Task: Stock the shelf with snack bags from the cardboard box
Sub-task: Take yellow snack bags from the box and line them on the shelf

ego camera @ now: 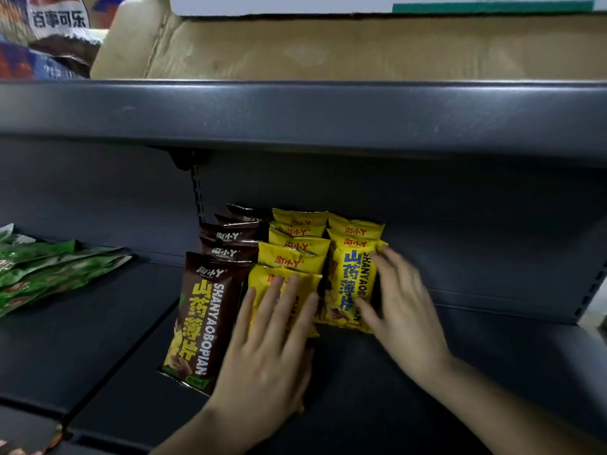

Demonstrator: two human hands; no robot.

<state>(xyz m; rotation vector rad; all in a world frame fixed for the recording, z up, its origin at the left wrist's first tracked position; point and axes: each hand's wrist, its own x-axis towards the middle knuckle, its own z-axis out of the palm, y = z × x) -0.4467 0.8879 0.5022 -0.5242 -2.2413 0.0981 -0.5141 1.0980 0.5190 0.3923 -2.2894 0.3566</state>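
Three rows of snack bags stand on the dark grey shelf. A row of brown bags is on the left, a middle row of yellow bags beside it, and a right row of yellow bags. My left hand lies flat with straight fingers on the front yellow bag of the middle row. My right hand holds the right edge of the front yellow bag in the right row, thumb on its face and fingers at its side. The cardboard box sits on the shelf above.
Green snack bags lie flat at the left of the same shelf. The upper shelf's thick front edge overhangs the bags. Printed drink packaging sits at the top left. The shelf's right end is near.
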